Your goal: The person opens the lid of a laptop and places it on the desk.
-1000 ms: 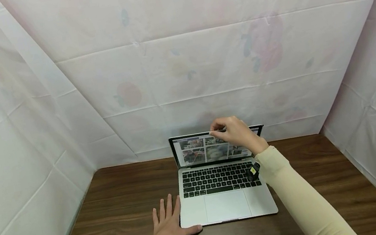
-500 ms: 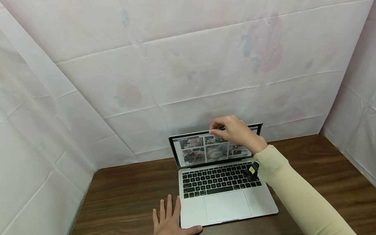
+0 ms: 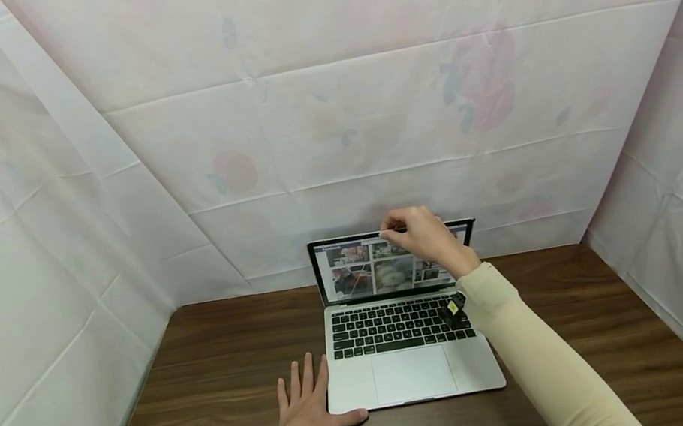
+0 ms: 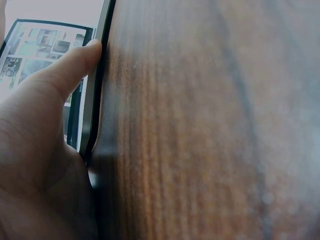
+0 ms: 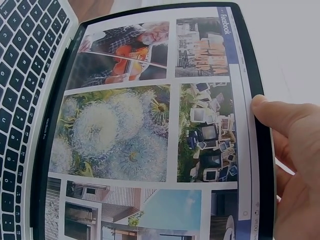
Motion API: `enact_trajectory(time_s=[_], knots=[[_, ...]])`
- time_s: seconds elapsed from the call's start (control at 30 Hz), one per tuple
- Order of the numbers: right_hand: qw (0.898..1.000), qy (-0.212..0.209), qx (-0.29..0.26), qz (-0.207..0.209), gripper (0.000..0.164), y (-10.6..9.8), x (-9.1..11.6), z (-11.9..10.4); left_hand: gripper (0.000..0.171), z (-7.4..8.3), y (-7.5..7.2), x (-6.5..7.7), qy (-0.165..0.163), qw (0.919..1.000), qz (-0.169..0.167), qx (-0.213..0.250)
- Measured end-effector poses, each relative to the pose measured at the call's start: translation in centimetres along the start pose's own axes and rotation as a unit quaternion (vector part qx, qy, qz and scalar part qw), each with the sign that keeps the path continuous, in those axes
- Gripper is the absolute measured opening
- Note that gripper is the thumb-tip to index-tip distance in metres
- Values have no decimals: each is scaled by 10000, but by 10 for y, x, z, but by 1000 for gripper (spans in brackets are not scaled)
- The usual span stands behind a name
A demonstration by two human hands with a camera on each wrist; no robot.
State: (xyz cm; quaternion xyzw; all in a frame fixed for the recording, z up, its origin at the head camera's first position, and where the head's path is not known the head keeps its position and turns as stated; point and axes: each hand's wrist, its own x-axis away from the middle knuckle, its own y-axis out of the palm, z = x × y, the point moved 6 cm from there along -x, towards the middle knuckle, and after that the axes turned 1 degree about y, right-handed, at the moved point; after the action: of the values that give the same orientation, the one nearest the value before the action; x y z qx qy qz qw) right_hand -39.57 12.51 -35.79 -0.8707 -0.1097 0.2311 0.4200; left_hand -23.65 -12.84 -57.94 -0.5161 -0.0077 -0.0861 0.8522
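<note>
An opened silver laptop [image 3: 413, 374] lies on the wooden table, its lit screen [image 3: 352, 272] showing a page of pictures. My right hand [image 3: 420, 233] pinches the top edge of that screen, thumb on the front bezel and curled fingers behind, as the right wrist view shows with the hand [image 5: 297, 135] at the lid's rim. At the laptop's front left corner my left hand [image 3: 308, 413] lies flat with fingers spread. Its thumb [image 4: 75, 67] rests along the laptop's front edge in the left wrist view.
The dark wooden table [image 3: 208, 389] carries the laptop near its back edge. A pale patterned curtain [image 3: 327, 132] hangs close behind the screen, and white cloth walls stand at both sides. A small black device [image 3: 453, 307] sits at the right wrist, over the keyboard.
The laptop screen has tilted up a little more upright, its top edge rising with my right hand. My left hand has stayed in place.
</note>
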Motion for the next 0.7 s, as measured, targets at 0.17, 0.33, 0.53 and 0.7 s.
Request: enact_trajectory(time_s=[0.17, 0.33, 0.53, 0.7], knots=[[10000, 81, 4, -7, 11, 1, -3, 2, 135, 0, -1, 0, 23, 10000, 59, -13], [9999, 135, 11, -15, 12, 2, -5, 5, 135, -1, 0, -1, 21, 10000, 20, -59], [9997, 253, -45, -11, 12, 2, -10, 9, 134, -1, -2, -1, 31, 10000, 37, 18], [9997, 223, -66, -3, 12, 2, -12, 10, 133, -1, -1, -1, 16, 10000, 29, -20]])
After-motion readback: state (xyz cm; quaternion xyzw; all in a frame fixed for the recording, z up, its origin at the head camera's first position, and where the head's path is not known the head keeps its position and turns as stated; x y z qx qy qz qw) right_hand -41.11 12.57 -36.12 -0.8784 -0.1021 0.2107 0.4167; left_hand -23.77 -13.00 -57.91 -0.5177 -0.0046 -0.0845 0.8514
